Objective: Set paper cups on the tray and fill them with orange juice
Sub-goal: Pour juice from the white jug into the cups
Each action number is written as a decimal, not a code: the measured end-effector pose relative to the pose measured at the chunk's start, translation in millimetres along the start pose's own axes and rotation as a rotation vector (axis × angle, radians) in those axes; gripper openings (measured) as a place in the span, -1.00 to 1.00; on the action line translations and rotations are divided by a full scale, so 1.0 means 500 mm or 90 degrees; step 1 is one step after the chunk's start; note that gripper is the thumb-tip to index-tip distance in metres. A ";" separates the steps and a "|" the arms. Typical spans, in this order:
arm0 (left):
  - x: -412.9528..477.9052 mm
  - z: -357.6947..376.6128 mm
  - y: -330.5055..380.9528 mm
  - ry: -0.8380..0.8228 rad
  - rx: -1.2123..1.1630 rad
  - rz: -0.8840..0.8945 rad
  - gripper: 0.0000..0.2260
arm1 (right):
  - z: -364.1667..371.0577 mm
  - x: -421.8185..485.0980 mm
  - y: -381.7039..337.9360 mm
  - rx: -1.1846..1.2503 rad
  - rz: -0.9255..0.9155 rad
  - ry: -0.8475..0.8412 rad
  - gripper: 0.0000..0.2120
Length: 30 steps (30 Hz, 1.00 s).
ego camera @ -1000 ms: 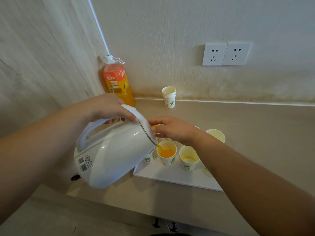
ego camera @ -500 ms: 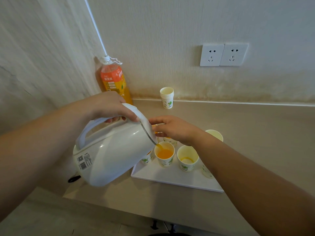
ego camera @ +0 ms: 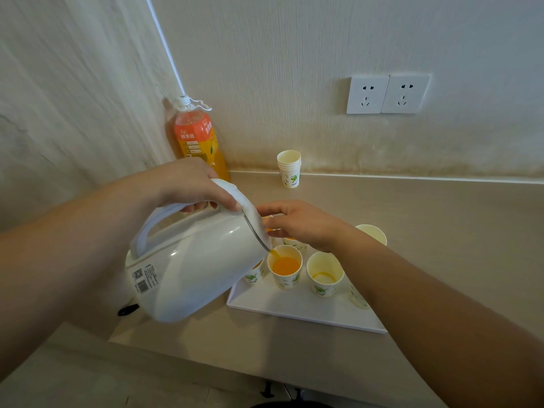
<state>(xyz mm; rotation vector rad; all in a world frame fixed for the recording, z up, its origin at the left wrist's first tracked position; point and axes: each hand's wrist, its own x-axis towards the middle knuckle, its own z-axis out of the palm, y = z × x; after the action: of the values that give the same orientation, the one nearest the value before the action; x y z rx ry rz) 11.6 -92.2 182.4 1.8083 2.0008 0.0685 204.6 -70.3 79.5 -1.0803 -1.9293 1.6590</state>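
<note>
Fingers (ego camera: 206, 198) of the left hand (ego camera: 182, 184) wrap the handle of the white jug (ego camera: 194, 269), tipping it so juice streams into a paper cup (ego camera: 285, 265) on the tray (ego camera: 294, 309). Right hand (ego camera: 300, 223) fingers loosely curl, steadying the lid, holding nothing.

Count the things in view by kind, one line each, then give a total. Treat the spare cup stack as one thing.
Kettle: 1
Juice bottle: 1
Tray: 1
Stack of spare cups: 1
Wall sockets: 2
Cups on the tray, showing at least in part: 6 (the right hand may hide more)
Total: 12
</note>
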 end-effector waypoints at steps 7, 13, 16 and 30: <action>0.002 0.003 -0.002 -0.005 0.001 0.001 -0.60 | 0.001 0.002 0.003 0.006 0.006 -0.003 -0.62; 0.003 0.006 -0.002 -0.008 0.006 0.008 -0.57 | 0.004 0.000 0.005 0.002 0.010 0.003 -0.63; 0.004 0.004 0.001 -0.010 0.010 0.011 -0.57 | 0.002 -0.003 0.003 0.007 0.012 0.007 -0.63; 0.003 0.002 0.006 -0.004 0.034 0.018 -0.58 | 0.002 -0.012 -0.002 0.022 0.004 0.008 -0.65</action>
<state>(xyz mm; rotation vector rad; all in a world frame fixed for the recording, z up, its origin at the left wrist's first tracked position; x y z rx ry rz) 14.8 -90.5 182.1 1.8674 1.9912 0.0173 207.2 -75.5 81.2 -1.0830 -1.8839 1.6793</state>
